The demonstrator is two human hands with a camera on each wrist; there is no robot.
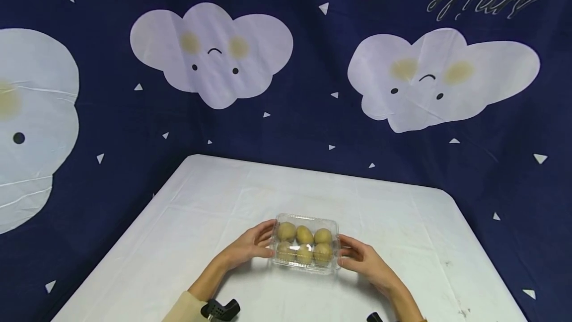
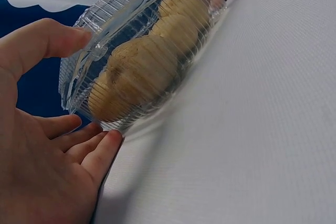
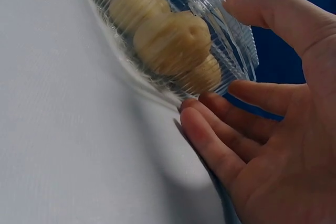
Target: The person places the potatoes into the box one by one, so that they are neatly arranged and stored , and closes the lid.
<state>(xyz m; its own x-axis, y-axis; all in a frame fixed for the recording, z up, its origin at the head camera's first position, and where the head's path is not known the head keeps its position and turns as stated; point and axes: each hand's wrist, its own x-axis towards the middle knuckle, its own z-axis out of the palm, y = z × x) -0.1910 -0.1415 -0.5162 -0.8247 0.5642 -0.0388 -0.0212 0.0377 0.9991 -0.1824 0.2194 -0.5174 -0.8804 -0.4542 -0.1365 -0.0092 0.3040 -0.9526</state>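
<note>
A clear plastic clamshell box lies low at the near middle of the table, its lid closed. Inside are several rounded, yellow-brown fruits in two rows. My left hand holds the box's left end: the thumb is at the lid rim, the other fingertips at the bottom edge. At the opposite end my right hand holds it the same way, with its thumb by the rim and fingers low against the base. Both palms stand off the plastic.
A white cloth covers the table, which has rounded far corners. Dark blue fabric with printed clouds and small triangles hangs behind and along the sides. A black wrist-worn device shows at the left sleeve.
</note>
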